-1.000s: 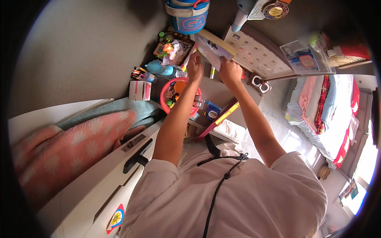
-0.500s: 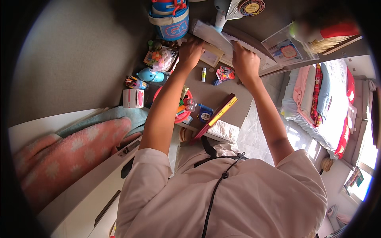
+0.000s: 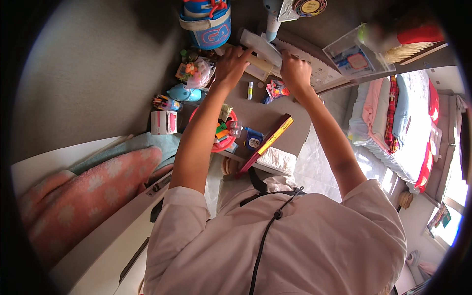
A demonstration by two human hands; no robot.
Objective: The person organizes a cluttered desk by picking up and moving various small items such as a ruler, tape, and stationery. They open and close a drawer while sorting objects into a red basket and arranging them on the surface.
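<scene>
A person in a pale short-sleeved shirt (image 3: 295, 241) fills the lower half of the view, seen from above, both bare arms reaching up toward a brown desk (image 3: 268, 115). To the left lies a pink blanket with pale flower shapes (image 3: 83, 191) over a white surface. To the right, beyond the desk edge, a bed (image 3: 408, 123) carries pink, blue and red bedding in bright light.

At the top of the desk stands a blue and white bag (image 3: 206, 22). A white sheet with a printed grid (image 3: 314, 66) lies at the far right of the desk, with a clear plastic box (image 3: 351, 51) beside it. Near the desk's front edge a long red and yellow book (image 3: 268, 142) lies tilted, next to a round red basket of small items (image 3: 223, 135).

The left hand (image 3: 232, 64) and the right hand (image 3: 295, 71) together hold a stack of pale flat booklets or boxes (image 3: 260, 49) at the far side of the desk, just below the bag. The left fingers curl over the stack's left end; the right fingers wrap its right end. The stack is blurred, so its exact kind is unclear. A small white tube (image 3: 250, 90) lies on the desk between the wrists.
</scene>
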